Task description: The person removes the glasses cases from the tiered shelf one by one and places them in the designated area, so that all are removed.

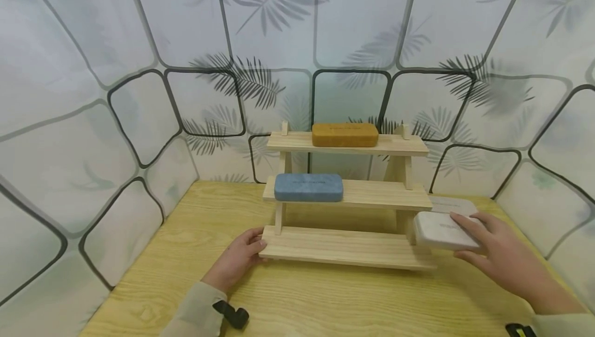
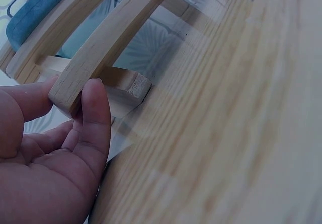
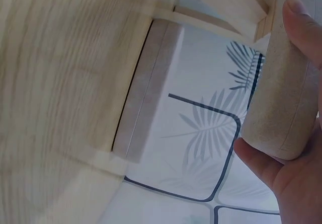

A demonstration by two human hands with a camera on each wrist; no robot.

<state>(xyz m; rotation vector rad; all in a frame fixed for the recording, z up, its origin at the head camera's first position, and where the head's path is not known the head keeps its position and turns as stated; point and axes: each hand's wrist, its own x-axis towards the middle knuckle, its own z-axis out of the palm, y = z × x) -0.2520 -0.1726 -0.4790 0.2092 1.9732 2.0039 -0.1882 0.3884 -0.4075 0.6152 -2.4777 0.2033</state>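
Note:
A three-tier wooden display shelf [image 1: 348, 246] stands on the table. My left hand [image 1: 239, 254] pinches the left end of its bottom board; in the left wrist view the thumb and fingers [image 2: 95, 105] close round that board end. My right hand [image 1: 495, 252] grips a whitish glasses case [image 1: 443, 231], raised beside the shelf's right end. In the right wrist view the held case [image 3: 284, 98] looks beige, with thumb and fingers on opposite sides. On the middle tier, left of centre, lies a blue glasses case [image 1: 309, 188]. An orange-brown glasses case [image 1: 345, 135] sits on the top tier.
Another pale glasses case [image 1: 453, 205] lies on the table behind the held one, partly hidden by it. The wood-grain table [image 1: 325, 301] reaches back to patterned fabric walls [image 1: 274, 48] at the rear and both sides.

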